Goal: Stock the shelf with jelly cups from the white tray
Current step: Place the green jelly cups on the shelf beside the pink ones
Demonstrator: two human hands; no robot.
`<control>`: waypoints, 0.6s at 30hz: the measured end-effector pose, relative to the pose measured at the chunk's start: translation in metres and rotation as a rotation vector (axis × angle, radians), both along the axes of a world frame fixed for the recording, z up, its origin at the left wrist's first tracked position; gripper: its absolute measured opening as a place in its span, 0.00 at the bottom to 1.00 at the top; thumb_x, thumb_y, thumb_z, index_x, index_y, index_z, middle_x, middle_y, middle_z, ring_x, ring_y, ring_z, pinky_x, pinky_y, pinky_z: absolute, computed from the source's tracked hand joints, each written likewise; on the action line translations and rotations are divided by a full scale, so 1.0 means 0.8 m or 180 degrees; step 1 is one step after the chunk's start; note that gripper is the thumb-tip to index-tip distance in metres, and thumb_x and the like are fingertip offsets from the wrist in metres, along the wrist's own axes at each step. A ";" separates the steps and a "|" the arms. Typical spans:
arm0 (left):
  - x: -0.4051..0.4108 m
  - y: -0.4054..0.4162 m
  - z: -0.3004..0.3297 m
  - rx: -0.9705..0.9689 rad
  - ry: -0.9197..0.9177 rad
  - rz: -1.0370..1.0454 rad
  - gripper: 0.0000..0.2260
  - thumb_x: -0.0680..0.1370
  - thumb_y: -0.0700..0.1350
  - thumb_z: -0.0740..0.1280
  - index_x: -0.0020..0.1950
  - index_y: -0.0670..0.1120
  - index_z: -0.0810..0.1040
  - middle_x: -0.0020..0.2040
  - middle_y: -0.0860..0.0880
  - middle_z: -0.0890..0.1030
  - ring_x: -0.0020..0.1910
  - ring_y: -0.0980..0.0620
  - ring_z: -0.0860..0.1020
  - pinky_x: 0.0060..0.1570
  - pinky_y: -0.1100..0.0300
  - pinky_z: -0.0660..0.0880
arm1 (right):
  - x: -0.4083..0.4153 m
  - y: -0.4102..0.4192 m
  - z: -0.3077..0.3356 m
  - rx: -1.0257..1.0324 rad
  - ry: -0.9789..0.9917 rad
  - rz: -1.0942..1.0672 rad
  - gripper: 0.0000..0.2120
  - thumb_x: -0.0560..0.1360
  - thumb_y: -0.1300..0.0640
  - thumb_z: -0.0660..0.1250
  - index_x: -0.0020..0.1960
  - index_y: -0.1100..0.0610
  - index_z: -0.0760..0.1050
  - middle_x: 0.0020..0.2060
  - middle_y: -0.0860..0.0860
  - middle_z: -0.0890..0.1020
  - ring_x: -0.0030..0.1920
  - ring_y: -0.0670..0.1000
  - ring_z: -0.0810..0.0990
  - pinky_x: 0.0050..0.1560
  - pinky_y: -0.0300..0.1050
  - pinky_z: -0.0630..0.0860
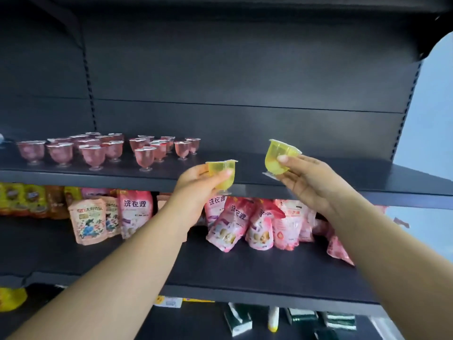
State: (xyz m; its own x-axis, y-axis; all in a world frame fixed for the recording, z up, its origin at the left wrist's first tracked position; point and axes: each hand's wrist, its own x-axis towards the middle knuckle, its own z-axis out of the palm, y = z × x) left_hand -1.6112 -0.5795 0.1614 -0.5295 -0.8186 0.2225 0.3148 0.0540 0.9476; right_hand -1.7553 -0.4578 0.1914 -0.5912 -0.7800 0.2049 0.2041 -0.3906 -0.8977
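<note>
The left hand (pixel 196 179) is gripping a yellow jelly cup (pixel 223 174) with its fingers curled round the bowl, holding it upright just in front of the dark shelf (pixel 343 173), at the level of the front edge. The right hand (pixel 302 179) is pinching a second yellow cup (pixel 279 157) between thumb and fingers, tilted so its sealed top is leaning toward the left; this one is hanging over the shelf board, to the right of the first, and its clear foot is close to the surface, though whether it is touching cannot be told. Farther left on the same shelf, a cluster of pink jelly cups (pixel 98 148) is standing upright in loose rows, well apart from both yellow ones. Below the shelf, pink pouches (pixel 235 222) printed with Chinese characters are leaning against one another on the next board down, with yellow and orange packets (pixel 27 200) at its far left. Lower still, dark green boxes (pixel 299 316) are lying beside a white bottle (pixel 272 317).
</note>
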 end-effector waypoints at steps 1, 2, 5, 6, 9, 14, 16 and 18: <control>-0.017 0.002 -0.002 -0.0013 -0.0026 0.0141 0.08 0.71 0.35 0.71 0.46 0.45 0.78 0.43 0.48 0.82 0.41 0.53 0.81 0.49 0.59 0.78 | -0.021 -0.002 0.002 0.0025 0.0012 0.0082 0.04 0.73 0.67 0.65 0.46 0.61 0.75 0.33 0.50 0.84 0.34 0.45 0.83 0.45 0.36 0.79; -0.032 0.004 -0.003 0.0021 -0.0026 0.0280 0.10 0.70 0.35 0.72 0.48 0.44 0.77 0.44 0.47 0.82 0.43 0.51 0.81 0.51 0.56 0.78 | -0.040 -0.005 0.004 0.0047 0.0029 0.0142 0.04 0.73 0.67 0.65 0.46 0.61 0.75 0.33 0.50 0.84 0.34 0.44 0.83 0.45 0.36 0.79; -0.058 0.010 -0.007 0.0156 0.0021 0.0631 0.15 0.69 0.36 0.73 0.54 0.41 0.76 0.48 0.45 0.82 0.47 0.47 0.81 0.54 0.53 0.76 | -0.080 -0.016 0.008 0.0162 0.0151 0.0289 0.06 0.72 0.68 0.66 0.47 0.60 0.74 0.36 0.50 0.84 0.37 0.46 0.83 0.47 0.36 0.79; -0.062 0.013 -0.008 0.0179 -0.0004 0.0745 0.17 0.69 0.36 0.73 0.56 0.40 0.76 0.49 0.44 0.82 0.48 0.47 0.81 0.55 0.54 0.76 | -0.088 -0.019 0.006 0.0250 0.0235 0.0356 0.07 0.72 0.68 0.67 0.48 0.59 0.74 0.38 0.51 0.83 0.41 0.48 0.83 0.48 0.37 0.78; -0.068 0.015 -0.008 0.0169 -0.0129 0.0900 0.11 0.69 0.36 0.73 0.49 0.44 0.77 0.45 0.48 0.82 0.45 0.50 0.81 0.53 0.57 0.76 | -0.109 -0.031 -0.008 0.0488 0.0519 0.0472 0.11 0.71 0.68 0.68 0.52 0.59 0.74 0.45 0.52 0.81 0.52 0.55 0.81 0.52 0.39 0.79; -0.084 -0.004 -0.001 -0.0010 -0.0325 0.1056 0.13 0.69 0.39 0.75 0.48 0.47 0.75 0.48 0.48 0.82 0.48 0.51 0.81 0.57 0.55 0.75 | -0.142 -0.060 -0.016 0.0641 0.0663 0.0323 0.13 0.70 0.67 0.70 0.53 0.59 0.74 0.46 0.51 0.81 0.47 0.49 0.81 0.54 0.41 0.75; -0.094 -0.014 0.000 -0.0096 -0.0462 0.1153 0.14 0.68 0.40 0.75 0.49 0.47 0.75 0.50 0.47 0.82 0.51 0.49 0.81 0.58 0.54 0.75 | -0.151 -0.079 -0.017 0.0745 0.0745 0.0308 0.10 0.70 0.66 0.71 0.48 0.57 0.75 0.45 0.51 0.81 0.44 0.47 0.80 0.49 0.38 0.76; -0.102 -0.027 0.002 -0.0184 -0.0628 0.1255 0.13 0.68 0.40 0.76 0.47 0.48 0.75 0.50 0.48 0.82 0.51 0.50 0.81 0.57 0.55 0.75 | -0.159 -0.098 -0.020 0.0833 0.0861 0.0300 0.09 0.70 0.66 0.71 0.45 0.56 0.75 0.45 0.52 0.81 0.44 0.47 0.80 0.45 0.36 0.77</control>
